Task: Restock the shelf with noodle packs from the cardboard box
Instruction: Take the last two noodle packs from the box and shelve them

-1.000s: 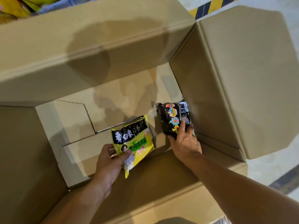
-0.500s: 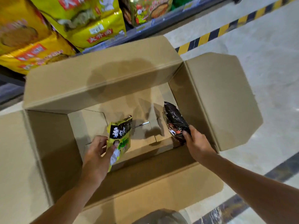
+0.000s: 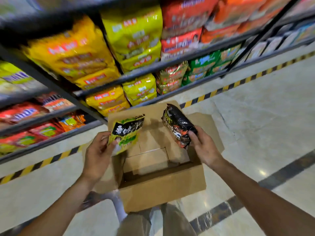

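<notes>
Both hands lift noodle packs clear of the box, ready for the shelf

Shelf [image 3: 119, 79] rows stand packed ahead, beyond the open cardboard box [image 3: 162, 186] on the floor; left hand [image 3: 97, 155] curls round the bottom edge of a yellow-green pack [image 3: 127, 133], right hand [image 3: 204, 147] grips the end of a black pack [image 3: 177, 126], each held upright above the box, likely for easy slotting among the rows

Both bare forearms reach forward from the near edge, raised and apart. The left hand [image 3: 98, 155] pinches a green noodle pack [image 3: 127, 133] between thumb and curled fingers. The right hand [image 3: 203, 147] grips a black noodle pack [image 3: 178, 126] by its near end.
</notes>
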